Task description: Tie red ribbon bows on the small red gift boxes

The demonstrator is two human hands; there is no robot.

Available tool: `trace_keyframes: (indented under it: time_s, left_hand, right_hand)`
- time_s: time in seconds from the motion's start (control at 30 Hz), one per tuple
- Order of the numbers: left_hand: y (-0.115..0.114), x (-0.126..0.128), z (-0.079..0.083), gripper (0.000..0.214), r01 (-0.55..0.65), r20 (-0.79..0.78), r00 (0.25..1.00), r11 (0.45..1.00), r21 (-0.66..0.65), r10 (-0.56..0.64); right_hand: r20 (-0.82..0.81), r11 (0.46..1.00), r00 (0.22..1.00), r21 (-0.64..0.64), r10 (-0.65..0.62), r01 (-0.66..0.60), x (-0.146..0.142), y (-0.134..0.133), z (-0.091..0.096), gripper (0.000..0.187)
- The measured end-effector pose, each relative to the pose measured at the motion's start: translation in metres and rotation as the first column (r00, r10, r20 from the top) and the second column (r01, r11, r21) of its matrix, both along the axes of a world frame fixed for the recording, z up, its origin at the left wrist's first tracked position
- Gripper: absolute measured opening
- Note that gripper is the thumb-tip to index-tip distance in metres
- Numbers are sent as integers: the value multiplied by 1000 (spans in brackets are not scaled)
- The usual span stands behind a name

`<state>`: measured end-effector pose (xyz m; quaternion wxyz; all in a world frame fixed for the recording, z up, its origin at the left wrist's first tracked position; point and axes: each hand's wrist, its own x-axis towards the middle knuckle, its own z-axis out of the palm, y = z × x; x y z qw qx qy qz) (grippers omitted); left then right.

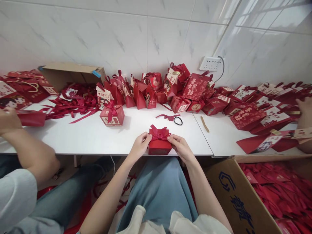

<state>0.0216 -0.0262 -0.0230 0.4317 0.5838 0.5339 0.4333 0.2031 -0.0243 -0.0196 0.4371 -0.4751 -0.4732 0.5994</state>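
Observation:
A small red gift box [159,147] with a red ribbon bow [159,133] on top stands at the near edge of the white table [80,138]. My left hand [140,145] pinches the bow's left loop. My right hand [178,145] pinches the right loop and rests against the box's side. Both hands have their fingers closed on the ribbon. Another finished box with a bow [112,114] stands farther left on the table.
Several red boxes and bags are piled along the tiled wall. Loose red ribbons [73,105] lie left, a black hair tie [178,121] mid-table. A cardboard box of flat red packs [273,191] sits lower right. Another person's arm [26,146] is left; a hand [304,112] shows at far right.

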Motion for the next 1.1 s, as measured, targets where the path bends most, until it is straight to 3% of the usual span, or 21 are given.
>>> trace_keyframes:
  time_s: [0.27, 0.57, 0.73, 0.83, 0.93, 1.0, 1.1]
  left_hand:
    - [2, 0, -9, 33, 36, 61, 997, 999, 11, -37]
    - [4, 4, -17, 34, -28, 36, 999, 999, 29, 27]
    - [4, -6, -7, 32, -44, -18, 999, 998, 49, 45]
    - [4, -5, 7, 19, -157, -109, 977, 961, 228, 186]
    - [3, 5, 16, 10, -11, -341, 923, 898, 441, 178]
    - [1, 13, 17, 12, 119, -466, 877, 883, 454, 121]
    - [0, 18, 12, 14, 185, -517, 852, 876, 445, 83]
  right_hand:
    - [-152, 997, 987, -41, 57, -64, 8, 6, -10, 34]
    - [-139, 999, 990, -16, 35, -37, 7, 5, -20, 40]
    - [-27, 999, 999, 21, 39, -38, 25, 17, -14, 47]
    - [64, 998, 997, 48, -31, 28, 30, 35, -10, 49]
    - [137, 998, 990, 58, -23, 15, 21, 52, -7, 45]
    - [154, 998, 988, 64, 12, -22, 12, 59, -5, 43]
    - [153, 996, 988, 84, 25, -38, 1, 66, -2, 42]
